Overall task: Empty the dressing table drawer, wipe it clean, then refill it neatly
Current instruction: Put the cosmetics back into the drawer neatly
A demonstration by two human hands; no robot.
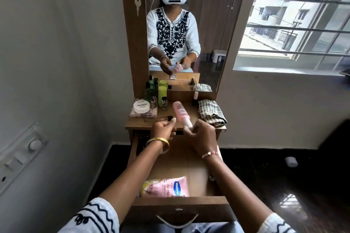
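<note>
A bedroom in a home, narrow wooden dressing table (132,125) with tall mirror (189,34), nail polish jar (141,107) and green bottles (162,91) on top, wardrobe doors reflected, barred window (295,24) facing apartment blocks, wall switches (20,155)

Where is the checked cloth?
The checked cloth lies folded on the right side of the dressing table top, beside the pink bottle held in the right hand.
</note>
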